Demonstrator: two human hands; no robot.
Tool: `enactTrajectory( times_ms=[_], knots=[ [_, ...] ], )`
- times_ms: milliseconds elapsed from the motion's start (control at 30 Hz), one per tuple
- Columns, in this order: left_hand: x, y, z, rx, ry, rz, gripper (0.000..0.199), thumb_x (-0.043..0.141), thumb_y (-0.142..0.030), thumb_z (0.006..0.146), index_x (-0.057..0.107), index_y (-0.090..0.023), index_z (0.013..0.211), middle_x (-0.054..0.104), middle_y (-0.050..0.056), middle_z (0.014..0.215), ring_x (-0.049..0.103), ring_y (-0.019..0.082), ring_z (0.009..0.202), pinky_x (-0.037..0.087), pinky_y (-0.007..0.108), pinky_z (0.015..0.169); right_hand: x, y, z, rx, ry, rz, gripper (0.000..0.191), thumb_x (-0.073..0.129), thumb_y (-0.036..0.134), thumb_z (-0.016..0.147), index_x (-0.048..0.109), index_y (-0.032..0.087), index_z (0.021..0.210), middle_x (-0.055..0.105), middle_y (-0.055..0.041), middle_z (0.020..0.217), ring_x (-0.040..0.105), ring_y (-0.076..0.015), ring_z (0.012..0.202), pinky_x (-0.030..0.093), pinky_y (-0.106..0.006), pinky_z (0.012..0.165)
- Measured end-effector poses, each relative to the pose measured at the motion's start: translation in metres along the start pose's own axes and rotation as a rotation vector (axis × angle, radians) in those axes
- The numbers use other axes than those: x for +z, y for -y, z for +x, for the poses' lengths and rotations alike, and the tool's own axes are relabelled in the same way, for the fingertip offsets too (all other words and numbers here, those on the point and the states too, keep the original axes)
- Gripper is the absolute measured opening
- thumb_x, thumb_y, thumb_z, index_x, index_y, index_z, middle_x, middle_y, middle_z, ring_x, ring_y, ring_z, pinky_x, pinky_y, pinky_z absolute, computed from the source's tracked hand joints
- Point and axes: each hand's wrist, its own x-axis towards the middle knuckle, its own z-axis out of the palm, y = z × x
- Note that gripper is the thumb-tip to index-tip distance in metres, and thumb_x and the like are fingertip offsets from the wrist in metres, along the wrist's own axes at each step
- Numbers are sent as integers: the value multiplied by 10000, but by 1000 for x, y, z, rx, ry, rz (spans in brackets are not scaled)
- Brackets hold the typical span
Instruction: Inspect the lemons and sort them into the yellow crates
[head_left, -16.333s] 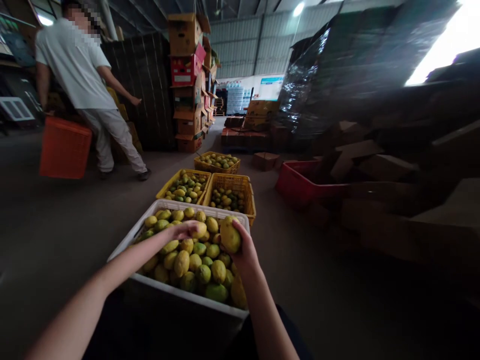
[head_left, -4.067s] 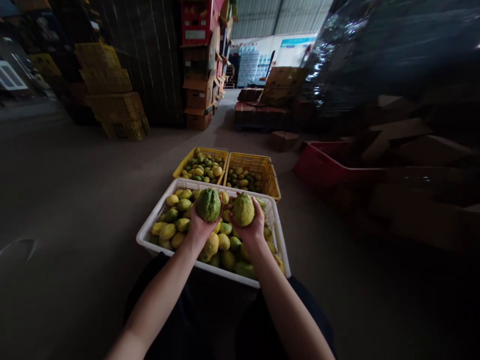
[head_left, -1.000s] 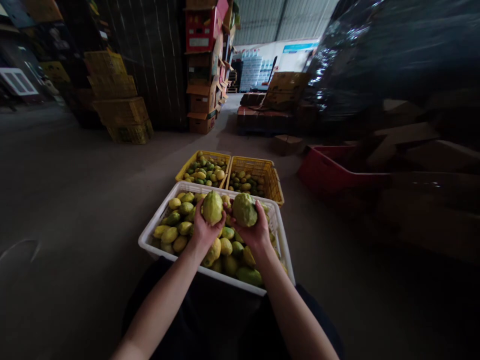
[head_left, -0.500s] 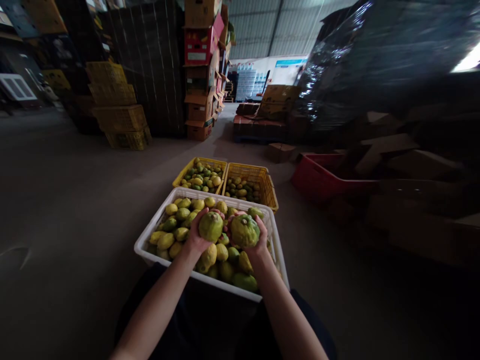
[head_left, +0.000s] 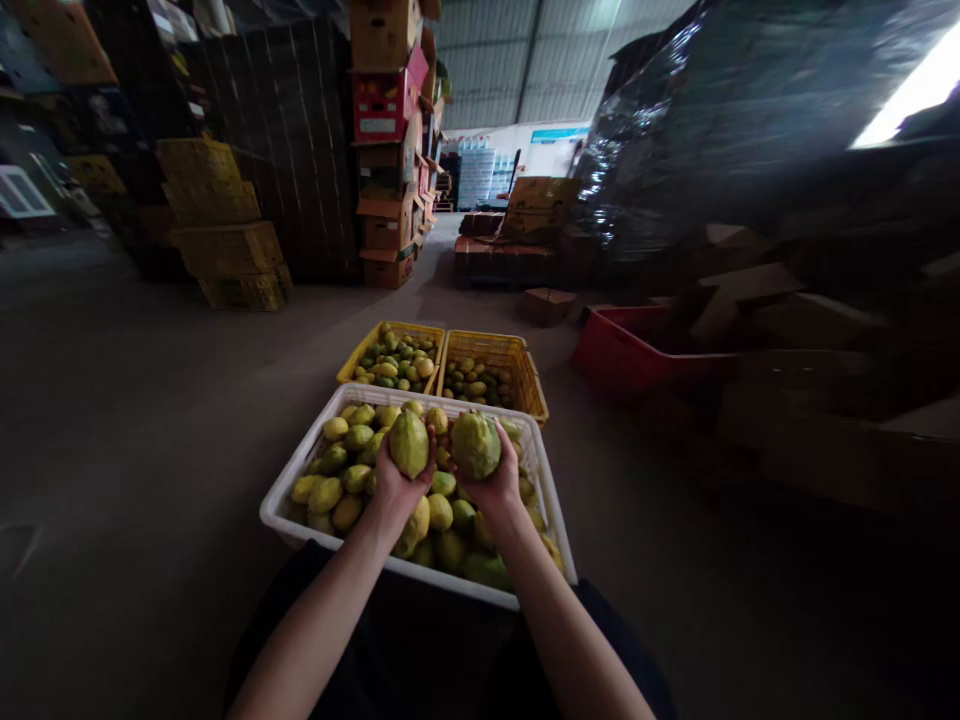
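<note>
My left hand is wrapped round a yellow-green fruit, held up over a white crate. Beside it, my right hand holds a rounder, bumpy green fruit. The two fruits are a small gap apart. Below them the white crate is filled with many green and yellow fruits. Palms and some fingers are partly hidden behind the held fruits.
Two yellow crates with smaller-looking fruits, one at left and one at right, adjoin the white crate's far side. A red bin stands right. Stacked yellow crates and cardboard boxes rise behind.
Both fruits have been turned in my hands, the left one now more upright. My hands are slightly higher and further left in view. The whole view has shifted a little.
</note>
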Motion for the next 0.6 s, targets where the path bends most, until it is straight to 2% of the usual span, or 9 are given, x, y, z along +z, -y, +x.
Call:
enactTrajectory(
  times_ms=[100,200,300,400,533,600],
  knots=[
    [-7,2,13,6,-124,-21,321,400,-370,958,612,-172,1095,689,61,851,699,169,734,601,271,631,-3,-3,6,53,-217,45,233,493,371,897,647,198,873,714,-29,651,676,-204,570,504,-275,447],
    [-9,5,20,20,-145,-14,276,463,-371,930,624,-183,1053,678,68,872,696,187,737,608,297,635,-5,-6,9,88,-340,54,227,476,360,910,624,202,841,677,-21,594,649,-191,535,514,-281,468],
    [-7,7,21,59,-175,19,197,541,-336,897,630,-221,1031,673,51,875,688,184,735,611,299,632,-4,-8,8,115,-349,54,219,470,351,903,615,211,816,670,-25,602,639,-185,523,519,-284,476],
    [-5,8,20,67,-178,6,206,580,-334,880,619,-214,1042,662,43,863,676,167,719,604,271,622,-2,-9,8,98,-324,56,192,486,339,880,628,219,833,680,-21,631,646,-189,539,539,-302,502],
    [-7,8,17,-89,-130,-56,396,443,-488,917,609,-165,1073,645,70,843,652,171,658,582,273,553,-4,-9,10,26,-328,75,188,476,297,877,636,199,854,683,-8,620,629,-169,528,554,-308,550],
    [-9,8,16,-112,-83,-72,425,358,-471,937,608,-171,1104,655,79,873,650,168,644,567,266,520,-6,-9,10,20,-316,73,219,447,278,894,640,178,871,687,-21,624,639,-171,556,550,-301,560]
  ],
)
